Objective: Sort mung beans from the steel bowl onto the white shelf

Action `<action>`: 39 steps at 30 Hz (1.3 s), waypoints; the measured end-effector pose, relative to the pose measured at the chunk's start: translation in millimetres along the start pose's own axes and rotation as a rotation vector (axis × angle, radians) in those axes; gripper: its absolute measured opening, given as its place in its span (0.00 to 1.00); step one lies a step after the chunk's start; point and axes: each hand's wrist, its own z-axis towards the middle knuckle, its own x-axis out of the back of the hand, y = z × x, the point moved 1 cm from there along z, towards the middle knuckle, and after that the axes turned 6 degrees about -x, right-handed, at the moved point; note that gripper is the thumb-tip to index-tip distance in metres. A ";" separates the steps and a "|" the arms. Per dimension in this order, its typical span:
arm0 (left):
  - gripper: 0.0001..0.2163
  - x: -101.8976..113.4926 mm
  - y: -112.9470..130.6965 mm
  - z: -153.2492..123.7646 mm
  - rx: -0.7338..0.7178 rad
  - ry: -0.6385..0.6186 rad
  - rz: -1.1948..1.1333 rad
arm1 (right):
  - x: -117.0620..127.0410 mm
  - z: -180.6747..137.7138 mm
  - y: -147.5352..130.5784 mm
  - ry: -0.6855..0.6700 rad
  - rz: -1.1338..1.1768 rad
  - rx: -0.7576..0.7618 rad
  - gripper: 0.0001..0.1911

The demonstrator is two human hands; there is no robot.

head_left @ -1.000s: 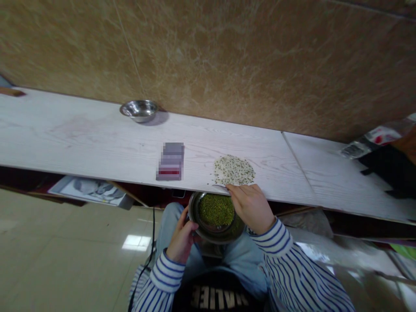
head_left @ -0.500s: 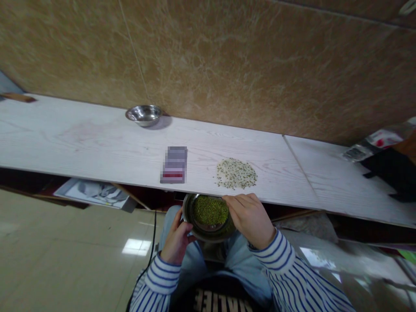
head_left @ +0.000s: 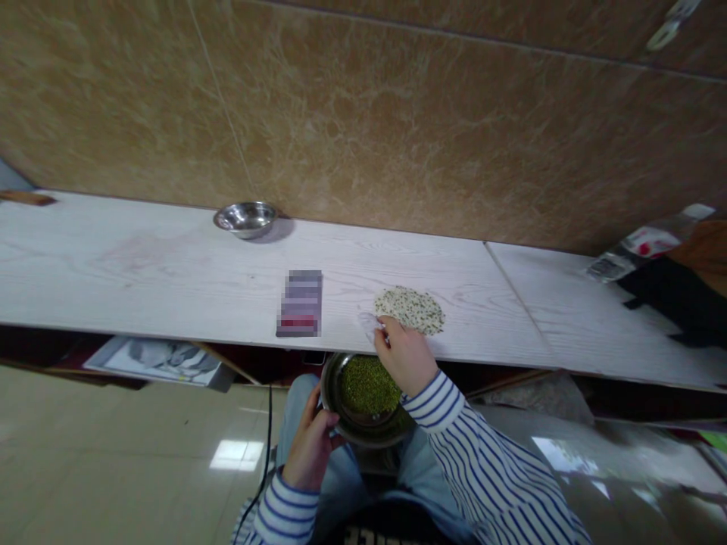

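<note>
My left hand (head_left: pixel 312 446) grips the left rim of a metal bowl (head_left: pixel 366 437), held over my lap just below the table's front edge. Inside the bowl lie many small green beans (head_left: pixel 369 384) that look like mung beans. Above the bowl, at the table edge, my right hand (head_left: pixel 406 356) has its fingers pinched on a crumpled white tissue (head_left: pixel 367 322), blurred at the fingertips. Just beyond that hand spreads a flat patch of white grains mixed with green beans (head_left: pixel 410 306), partly covered by the fingers.
On the white table (head_left: pixel 170 303), a shiny metal bowl (head_left: pixel 246 219) stands near the wall. A pixelated phone-like slab (head_left: pixel 301 303) lies left of the grains. At right are a plastic bottle (head_left: pixel 647 246) and a black object (head_left: pixel 670 295). Below left sits an open tray (head_left: pixel 156 359).
My right hand has left the bowl's rim and moved up and left to the table edge, where white tissue now shows at its fingertips. The left hand still grips the bowl.
</note>
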 end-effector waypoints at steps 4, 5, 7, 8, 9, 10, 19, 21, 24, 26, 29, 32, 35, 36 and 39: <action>0.31 3.2 -0.3 3.6 0.011 0.018 0.007 | -1.5 9.0 4.6 -0.030 -0.061 -0.032 0.13; 0.32 3.4 -0.6 4.7 0.011 0.025 0.009 | -0.7 10.8 8.6 -0.029 -0.071 -0.045 0.13; 0.32 3.1 -1.6 6.5 0.013 0.029 0.014 | 1.8 14.6 17.4 -0.028 -0.086 -0.066 0.13; 0.32 2.8 -2.3 7.2 0.016 0.028 0.014 | 3.2 16.5 21.6 -0.028 -0.093 -0.071 0.14; 0.32 2.3 -3.1 7.8 0.019 0.022 0.014 | 4.5 18.5 25.5 -0.028 -0.103 -0.072 0.14; 0.31 1.9 -3.9 8.2 0.024 0.015 0.012 | 5.8 20.5 29.2 -0.027 -0.116 -0.075 0.14; 0.30 -2.6 -10.6 13.0 0.046 0.015 0.011 | 12.5 39.6 53.6 -0.011 -0.242 -0.066 0.16; 0.30 -4.8 -11.1 14.2 0.054 0.000 0.008 | 14.6 43.9 56.7 -0.026 -0.241 -0.045 0.16; 0.31 -7.4 -11.8 15.4 0.063 -0.019 0.005 | 18.5 48.1 59.8 -0.049 -0.223 -0.019 0.16; 0.31 -7.7 -12.8 15.8 0.065 -0.020 0.004 | 21.1 48.7 62.1 -0.047 -0.203 -0.007 0.16; 0.32 -6.2 -14.6 16.0 0.069 -0.017 0.004 | 25.5 46.3 68.9 -0.006 -0.152 0.002 0.16; 0.32 -4.6 -15.1 15.7 0.075 -0.014 0.013 | 31.3 39.5 80.2 0.021 -0.070 0.072 0.15; 0.32 -4.7 -14.5 15.1 0.076 -0.018 0.021 | 38.6 28.3 93.4 -0.008 0.013 0.199 0.14; 0.32 -5.0 -14.4 14.9 0.076 -0.018 0.024 | 40.9 24.0 97.4 -0.029 0.031 0.232 0.14; 0.33 -6.1 -15.2 14.3 0.077 -0.015 0.030 | 45.6 11.9 106.4 -0.103 0.054 0.307 0.13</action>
